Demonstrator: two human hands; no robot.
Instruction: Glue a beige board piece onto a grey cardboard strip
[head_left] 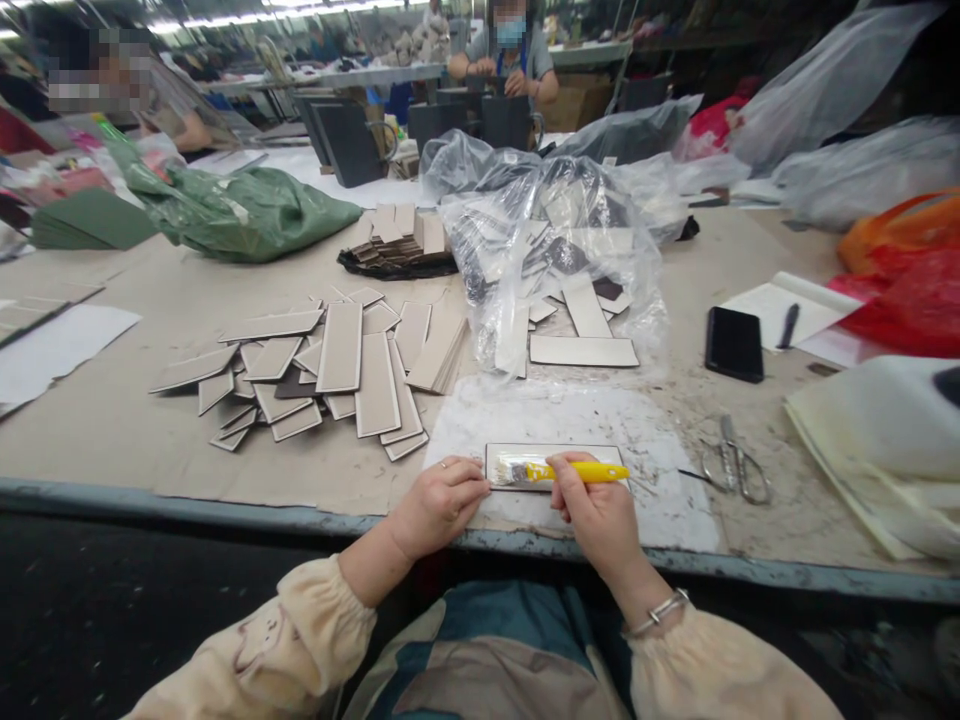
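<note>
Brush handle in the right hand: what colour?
Yellow brush handle, in the right hand; head view.

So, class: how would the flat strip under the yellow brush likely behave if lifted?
The strip probably stays stiff: the similar pieces in the pile lie flat. Likely light, being thin. The right hand holds a brush on it, so it may feel tacky.

Long workshop under rows of ceiling strip lights (225, 18), a paper-covered worktable (112, 420) with a grey metal edge (187, 503) up front, more tables (360, 75) behind it where other people sit, dark floor below, far walls lost in shadow.
</note>
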